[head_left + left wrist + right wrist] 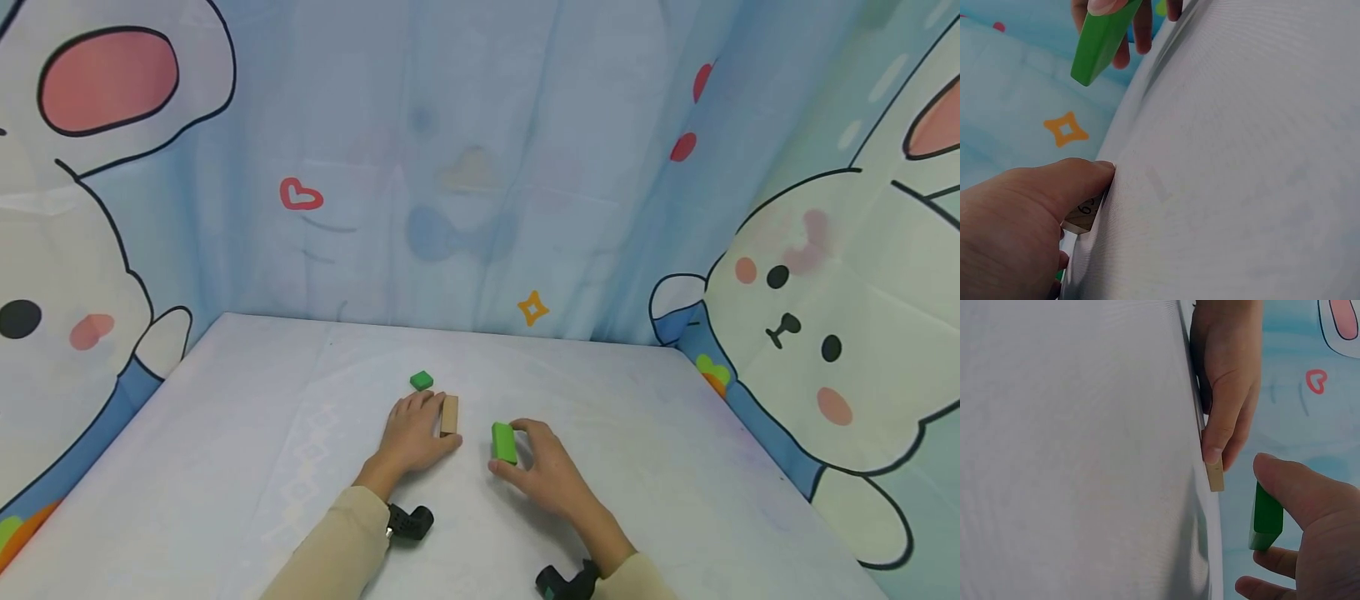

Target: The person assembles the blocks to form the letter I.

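The right hand (551,475) pinches a smooth oblong green block (505,443); the left hand (412,439) grips a wooden bar (450,414); a green chunk (422,381) lies toward the counter's (675,467) far edge.

The long block (504,442) is bright green, the little block (422,381) is deeper green, and the wooden block (450,412) is tan with black marks – the tablecloth (675,500) is white, the sleeves (333,542) are cream, and the blue curtain (360,108) has white bunnies (870,325), a red heart (288,197) and an orange star (533,297).
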Demonstrator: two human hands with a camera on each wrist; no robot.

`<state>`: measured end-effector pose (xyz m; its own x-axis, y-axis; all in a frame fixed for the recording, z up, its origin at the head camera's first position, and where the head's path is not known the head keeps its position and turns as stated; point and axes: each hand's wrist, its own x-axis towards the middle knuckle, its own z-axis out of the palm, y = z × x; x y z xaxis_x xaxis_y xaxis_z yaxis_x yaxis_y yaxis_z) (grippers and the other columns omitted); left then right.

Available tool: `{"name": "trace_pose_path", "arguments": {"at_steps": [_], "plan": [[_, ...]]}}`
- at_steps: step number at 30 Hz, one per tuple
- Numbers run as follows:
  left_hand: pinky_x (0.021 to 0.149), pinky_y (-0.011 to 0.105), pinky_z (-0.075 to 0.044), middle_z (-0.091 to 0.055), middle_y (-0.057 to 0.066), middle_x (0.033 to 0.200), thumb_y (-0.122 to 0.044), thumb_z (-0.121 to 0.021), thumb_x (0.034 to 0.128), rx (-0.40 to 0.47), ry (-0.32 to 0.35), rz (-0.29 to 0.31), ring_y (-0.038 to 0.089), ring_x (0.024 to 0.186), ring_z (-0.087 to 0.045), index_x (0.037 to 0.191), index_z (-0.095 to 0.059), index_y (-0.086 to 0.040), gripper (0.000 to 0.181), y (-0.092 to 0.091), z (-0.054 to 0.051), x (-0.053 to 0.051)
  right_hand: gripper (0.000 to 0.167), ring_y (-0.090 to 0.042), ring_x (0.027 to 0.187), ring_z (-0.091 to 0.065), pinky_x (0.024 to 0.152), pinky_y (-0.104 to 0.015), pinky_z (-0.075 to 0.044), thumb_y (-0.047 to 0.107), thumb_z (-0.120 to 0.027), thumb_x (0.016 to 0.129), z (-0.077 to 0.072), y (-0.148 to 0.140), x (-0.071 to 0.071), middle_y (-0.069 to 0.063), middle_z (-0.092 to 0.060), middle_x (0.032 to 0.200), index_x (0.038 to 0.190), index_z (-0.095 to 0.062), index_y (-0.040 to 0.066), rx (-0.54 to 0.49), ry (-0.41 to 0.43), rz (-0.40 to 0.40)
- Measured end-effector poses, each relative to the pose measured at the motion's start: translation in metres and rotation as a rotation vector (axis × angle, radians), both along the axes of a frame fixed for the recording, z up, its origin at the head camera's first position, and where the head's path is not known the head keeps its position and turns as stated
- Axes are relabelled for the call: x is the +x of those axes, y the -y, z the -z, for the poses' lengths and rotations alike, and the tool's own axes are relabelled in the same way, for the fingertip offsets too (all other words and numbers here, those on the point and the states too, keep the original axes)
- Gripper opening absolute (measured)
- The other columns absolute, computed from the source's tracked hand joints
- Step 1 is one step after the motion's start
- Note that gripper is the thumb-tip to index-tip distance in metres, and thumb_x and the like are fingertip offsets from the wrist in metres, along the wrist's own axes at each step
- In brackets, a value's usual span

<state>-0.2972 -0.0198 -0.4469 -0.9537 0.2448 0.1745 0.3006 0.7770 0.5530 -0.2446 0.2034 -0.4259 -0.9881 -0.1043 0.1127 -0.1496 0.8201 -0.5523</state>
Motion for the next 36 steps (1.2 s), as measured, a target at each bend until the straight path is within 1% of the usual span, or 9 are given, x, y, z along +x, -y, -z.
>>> {"name": "trace_pose_path", "arguments": {"at_steps": [10, 20, 32, 36], "plan": [[0.125, 0.057, -0.025, -0.044, 0.019, 0.158, -0.042, -0.071, 0.0929, 0.002, 0.003, -0.001, 0.041, 0.149, -0.037, 0.154, -0.046, -0.005, 0.076, 0.001, 0.0, 0.0, 0.075, -0.041, 0.143, -0.047, 0.117, -0.061, -0.04, 0.043, -0.08, 0.088, 0.001, 0.006, 0.003, -0.019, -0.051, 0.152, 0.146, -0.051, 0.005, 0.009, 0.01, -0.001], [0.125, 0.058, -0.026, -0.046, 0.02, 0.156, -0.041, -0.072, 0.0923, 0.016, 0.003, -0.004, 0.041, 0.148, -0.037, 0.153, -0.046, -0.004, 0.076, 0.0, -0.001, 0.0, 0.073, -0.041, 0.141, -0.049, 0.116, -0.061, -0.041, 0.044, -0.081, 0.087, 0.005, 0.006, 0.006, -0.019, -0.053, 0.149, 0.143, -0.054, 0.005, 0.002, -0.018, -0.018], [0.125, 0.058, -0.026, -0.045, 0.02, 0.157, -0.041, -0.072, 0.0926, 0.025, 0.004, 0.002, 0.042, 0.148, -0.037, 0.154, -0.045, -0.004, 0.076, 0.001, -0.002, 0.001, 0.072, -0.039, 0.139, -0.05, 0.114, -0.061, -0.043, 0.044, -0.082, 0.086, 0.001, 0.017, 0.017, -0.017, -0.054, 0.149, 0.141, -0.055, 0.007, 0.01, -0.016, -0.025], [0.125, 0.058, -0.026, -0.045, 0.02, 0.157, -0.04, -0.072, 0.0923, 0.021, 0.003, 0.005, 0.042, 0.148, -0.038, 0.153, -0.045, -0.003, 0.076, 0.002, -0.002, 0.001, 0.071, -0.038, 0.138, -0.051, 0.113, -0.061, -0.044, 0.045, -0.083, 0.085, 0.002, 0.021, 0.02, -0.016, -0.055, 0.148, 0.14, -0.055, 0.008, 0.01, -0.018, -0.048]]}}
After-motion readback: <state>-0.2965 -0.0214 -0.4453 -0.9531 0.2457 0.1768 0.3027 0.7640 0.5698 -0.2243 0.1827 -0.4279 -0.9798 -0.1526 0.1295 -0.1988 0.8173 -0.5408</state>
